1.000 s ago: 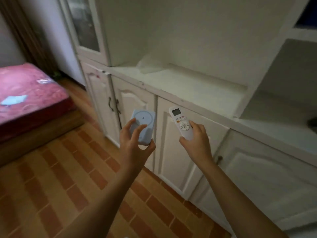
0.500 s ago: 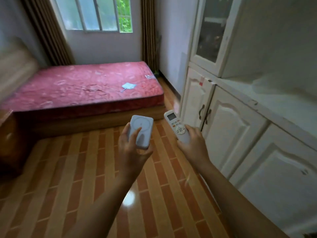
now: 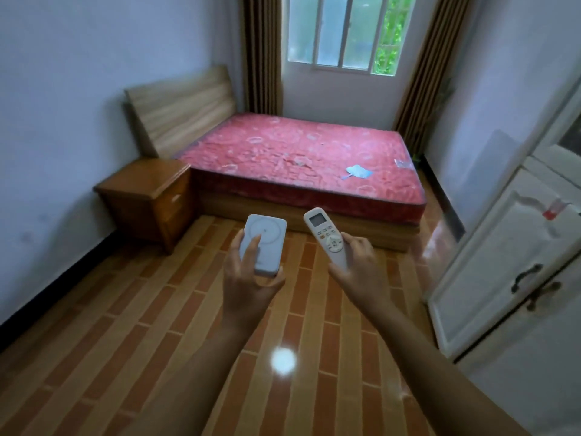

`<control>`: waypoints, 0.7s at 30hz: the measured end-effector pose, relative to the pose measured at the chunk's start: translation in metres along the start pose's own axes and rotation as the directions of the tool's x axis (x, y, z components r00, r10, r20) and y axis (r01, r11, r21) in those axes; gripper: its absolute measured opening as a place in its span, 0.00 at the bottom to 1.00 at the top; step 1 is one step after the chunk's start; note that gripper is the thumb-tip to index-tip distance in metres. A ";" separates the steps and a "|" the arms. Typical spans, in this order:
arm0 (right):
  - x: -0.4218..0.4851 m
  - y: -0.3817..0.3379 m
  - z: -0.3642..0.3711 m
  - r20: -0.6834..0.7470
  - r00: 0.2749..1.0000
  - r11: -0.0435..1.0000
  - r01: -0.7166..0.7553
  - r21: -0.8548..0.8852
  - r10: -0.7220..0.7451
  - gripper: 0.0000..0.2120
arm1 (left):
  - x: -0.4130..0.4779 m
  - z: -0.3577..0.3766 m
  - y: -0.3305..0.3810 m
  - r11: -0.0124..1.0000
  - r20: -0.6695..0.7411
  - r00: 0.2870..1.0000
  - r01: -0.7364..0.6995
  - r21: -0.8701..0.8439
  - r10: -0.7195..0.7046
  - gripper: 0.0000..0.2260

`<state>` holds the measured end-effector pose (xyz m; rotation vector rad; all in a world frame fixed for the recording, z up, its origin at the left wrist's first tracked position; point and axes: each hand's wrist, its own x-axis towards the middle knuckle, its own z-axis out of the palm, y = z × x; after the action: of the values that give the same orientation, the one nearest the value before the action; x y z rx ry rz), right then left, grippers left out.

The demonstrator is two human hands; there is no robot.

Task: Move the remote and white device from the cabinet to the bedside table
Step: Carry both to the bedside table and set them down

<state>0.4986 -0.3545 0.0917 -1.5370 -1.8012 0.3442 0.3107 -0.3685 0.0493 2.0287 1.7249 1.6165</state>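
**Both things in my hands, the bedside table ahead to the left**

The red patterned mattress on its low wooden bed frame (image 3: pixel 301 158) fills the far middle of the room, with a light wooden headboard (image 3: pixel 182 118) leaning at the wall on its left and a barred window between brown curtains (image 3: pixel 342 33) behind it. The white panelled cabinet with dark metal handles (image 3: pixel 503 262) runs down my right side. The floor of brown and orange brick-pattern tiles (image 3: pixel 141 325) lies under my arms, with a bright spot of reflected light on it. The small brown wooden bedside table (image 3: pixel 144 196) stands against the left wall, just beside the head of the bed, well apart from my hands. A scrap of pale blue paper (image 3: pixel 358 172) lies on the mattress.

My left hand (image 3: pixel 248 284) grips the flat white rectangular device with rounded corners (image 3: pixel 264 243), thumb across its face; a faint raised ring is marked on its upper half, and I can read no writing on it. My right hand (image 3: pixel 361 269) is closed around the lower end of the slim white remote with a small grey screen (image 3: pixel 327 237), its screen end pointing toward the bed; orange and white buttons sit below the screen around a round pad, their labels too small to read
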 end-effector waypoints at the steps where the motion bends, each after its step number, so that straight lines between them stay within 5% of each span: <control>1: 0.006 -0.007 0.010 0.022 1.000 1.000 0.019 0.019 -0.019 0.28 | 0.002 -0.007 -0.008 1.000 -0.020 1.000 0.018 0.019 -0.018 0.30; 11: 0.063 -0.043 0.091 0.173 0.969 0.981 0.160 0.110 -0.178 0.29 | 0.026 -0.039 -0.077 0.969 -0.131 0.976 0.194 0.156 -0.174 0.31; 21: 0.182 -0.032 0.153 0.257 0.942 0.959 0.154 0.239 -0.215 0.28 | 0.114 0.015 -0.148 0.948 -0.183 0.958 0.254 0.191 -0.220 0.35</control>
<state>0.3685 -0.1537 0.0695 -1.2020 -2.0335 0.6712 0.1994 -0.2190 0.0298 1.7195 2.1882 1.6163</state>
